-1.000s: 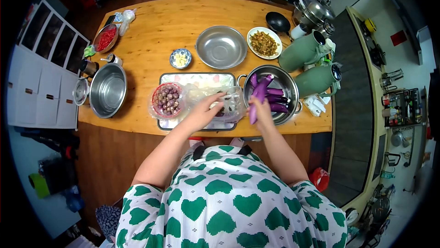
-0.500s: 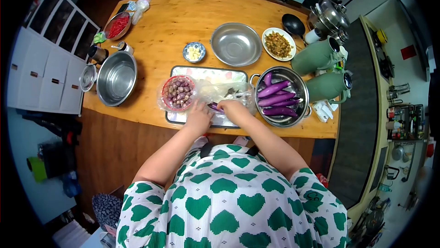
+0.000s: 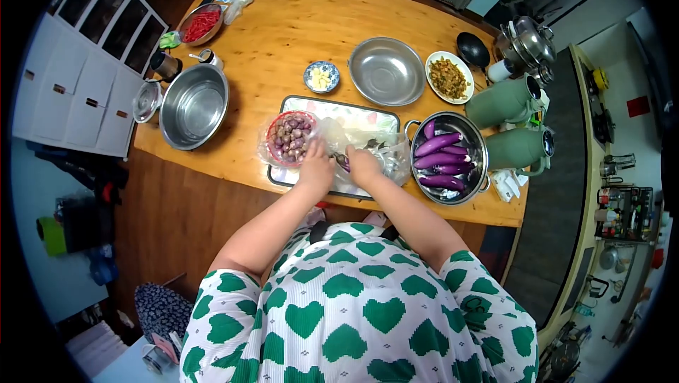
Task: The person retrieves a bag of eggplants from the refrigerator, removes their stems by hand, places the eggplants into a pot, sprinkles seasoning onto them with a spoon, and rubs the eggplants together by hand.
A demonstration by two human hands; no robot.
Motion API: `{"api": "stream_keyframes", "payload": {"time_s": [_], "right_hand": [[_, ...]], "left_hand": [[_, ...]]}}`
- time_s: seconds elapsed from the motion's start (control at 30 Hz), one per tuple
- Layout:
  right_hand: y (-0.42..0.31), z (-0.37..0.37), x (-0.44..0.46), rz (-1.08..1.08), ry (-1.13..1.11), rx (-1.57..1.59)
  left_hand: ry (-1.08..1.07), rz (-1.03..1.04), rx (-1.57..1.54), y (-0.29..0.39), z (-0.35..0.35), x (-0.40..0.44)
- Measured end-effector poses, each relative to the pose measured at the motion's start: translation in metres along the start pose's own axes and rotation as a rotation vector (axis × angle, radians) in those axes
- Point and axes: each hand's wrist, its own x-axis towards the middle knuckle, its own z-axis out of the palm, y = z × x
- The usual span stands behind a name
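Observation:
My left hand (image 3: 316,167) lies over the near edge of a clear plastic bag (image 3: 329,132), fingers stretched toward a red basket (image 3: 270,158) of shallots (image 3: 291,137). Close by on the right, my right hand (image 3: 363,167) is closed at a small dark purple piece (image 3: 343,162) between the two hands; its exact kind is partly hidden by the fingers. Dark green eggplant caps (image 3: 375,145) lie on the plastic just beyond. A patterned tray (image 3: 339,108) lies under all this. Purple eggplants (image 3: 440,144) fill a steel pot (image 3: 484,153) at right.
Behind the tray are a small bowl of peeled garlic (image 3: 321,77), an empty steel basin (image 3: 387,72) and a plate of chopped food (image 3: 449,77). Green flasks (image 3: 502,102) stand at right. A deep steel basin (image 3: 194,107) and a bowl of red chillies (image 3: 201,24) sit at left.
The whole view has shifted, with the table's things appearing further right. My right hand has turned and its fingers now point more away from me; my left hand stays by the basket.

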Motion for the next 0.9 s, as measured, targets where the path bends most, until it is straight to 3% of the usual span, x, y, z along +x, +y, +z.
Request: {"api": "stream_keyframes", "payload": {"time_s": [0.1,0.2,0.3,0.37,0.43,0.47,0.53,0.6,0.63,0.8,0.9], "right_hand": [[0.004,-0.027,-0.013,0.042,-0.029,0.053],[0.005,-0.070,-0.035,0.106,-0.032,0.169],[0.017,-0.108,-0.063,0.075,0.094,0.318],[0.040,-0.107,-0.074,0.064,0.178,0.692],[0.042,-0.120,-0.086,0.110,0.274,1.003],[0.046,-0.123,-0.089,0.087,0.345,0.916],[0.035,-0.140,-0.099,0.092,0.388,1.265],[0.036,-0.149,-0.101,0.096,0.408,1.269],[0.036,-0.150,-0.101,0.095,0.413,1.273],[0.061,-0.138,-0.092,0.079,0.635,1.036],[0.070,-0.142,-0.091,0.110,0.757,1.077]], "left_hand": [[-0.225,-0.066,0.151,-0.002,-0.016,0.008],[-0.301,-0.018,0.184,0.001,-0.022,0.013],[-0.222,-0.005,0.162,0.000,0.000,0.020],[-0.153,0.007,0.176,-0.004,0.022,0.022],[-0.185,0.043,0.165,0.001,-0.036,0.012],[-0.203,0.061,0.159,0.003,-0.062,0.005],[-0.088,0.096,-0.019,0.004,-0.075,0.004],[0.092,0.117,-0.253,0.006,-0.083,-0.003],[0.026,0.138,-0.289,0.008,-0.102,-0.007],[-0.194,0.169,0.018,0.014,-0.058,0.001],[-0.261,0.173,0.189,0.018,-0.031,0.005]]}}
